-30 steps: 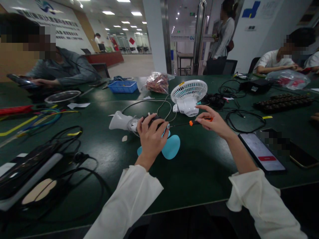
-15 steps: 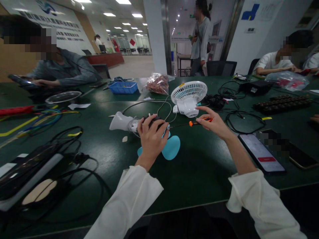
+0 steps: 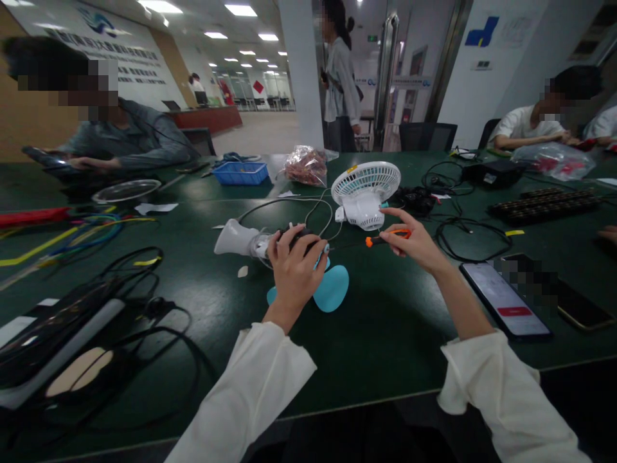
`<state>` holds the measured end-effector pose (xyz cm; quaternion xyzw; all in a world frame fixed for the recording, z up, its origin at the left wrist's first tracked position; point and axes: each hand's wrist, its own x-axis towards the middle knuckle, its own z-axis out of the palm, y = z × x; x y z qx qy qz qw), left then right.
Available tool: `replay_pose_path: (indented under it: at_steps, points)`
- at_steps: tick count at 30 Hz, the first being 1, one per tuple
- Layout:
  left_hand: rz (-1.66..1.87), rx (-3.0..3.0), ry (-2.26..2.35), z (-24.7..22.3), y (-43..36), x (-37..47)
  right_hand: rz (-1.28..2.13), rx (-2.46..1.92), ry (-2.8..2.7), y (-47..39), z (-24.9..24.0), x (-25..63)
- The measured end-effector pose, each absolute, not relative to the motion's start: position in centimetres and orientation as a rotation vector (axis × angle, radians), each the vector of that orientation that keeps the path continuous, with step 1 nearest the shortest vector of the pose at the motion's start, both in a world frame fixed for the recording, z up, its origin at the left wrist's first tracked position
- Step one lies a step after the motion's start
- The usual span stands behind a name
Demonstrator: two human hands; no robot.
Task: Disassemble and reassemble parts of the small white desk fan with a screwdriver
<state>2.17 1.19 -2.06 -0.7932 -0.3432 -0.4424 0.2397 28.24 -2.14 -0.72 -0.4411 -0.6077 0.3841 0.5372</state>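
My left hand (image 3: 296, 267) is wrapped over the dark motor part of a small fan whose white base (image 3: 234, 238) lies on its side on the green table. Blue fan blades (image 3: 331, 288) show below and beside that hand. My right hand (image 3: 414, 241) pinches the handle of an orange and black screwdriver (image 3: 388, 237), its index finger raised. The thin shaft points left at the blade hub; whether the tip touches is too small to tell. A white fan cage with its housing (image 3: 369, 209) rests just behind the screwdriver.
Two phones (image 3: 508, 301) lie at the right, near black cables. A blue basket (image 3: 240, 172) and a plastic bag (image 3: 306, 166) stand at the back. A power strip (image 3: 62, 321) and wires lie at the left. People sit across the table; one person stands behind.
The standing person in the background has moved left. My right hand turns the screwdriver handle slightly; my left hand keeps its hold on the fan.
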Motion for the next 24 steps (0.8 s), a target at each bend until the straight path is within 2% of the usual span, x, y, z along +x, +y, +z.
replay_pose_path:
  at_steps: [24]
  points:
    - [-1.167, -2.168, -0.972, -1.87, 1.46, 1.98, 0.997, -0.964, -1.423, -1.85, -1.09, 28.24]
